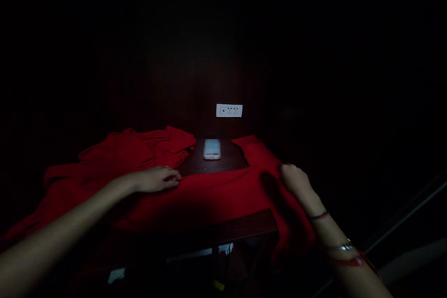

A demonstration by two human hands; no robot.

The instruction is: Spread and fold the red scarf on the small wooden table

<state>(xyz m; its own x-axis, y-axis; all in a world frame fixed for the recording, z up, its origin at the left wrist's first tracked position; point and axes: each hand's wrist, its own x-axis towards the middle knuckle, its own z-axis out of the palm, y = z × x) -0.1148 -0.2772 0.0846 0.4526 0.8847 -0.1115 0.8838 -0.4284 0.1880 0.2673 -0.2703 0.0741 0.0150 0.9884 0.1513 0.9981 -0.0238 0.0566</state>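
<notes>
A red cloth (209, 195) lies over the dark wooden table, spread smooth in the middle and bunched in folds on the left. My left hand (157, 179) is on its upper edge left of centre, fingers curled and closed on the fabric. At the cloth's right side, my right hand (296, 179) is closed like a fist at the edge; its fingertips are partly hidden. A narrower strip of the cloth reaches up toward the back beside the right hand. Between the two hands, a phone (212, 149) with a lit, blurred screen lies on bare wood.
Behind the phone, a white power socket (229, 110) is set in the dark wall. The table's front edge (247, 226) shows below the cloth, with dim pale objects and a small yellow item (219, 285) beneath. Everything around is very dark.
</notes>
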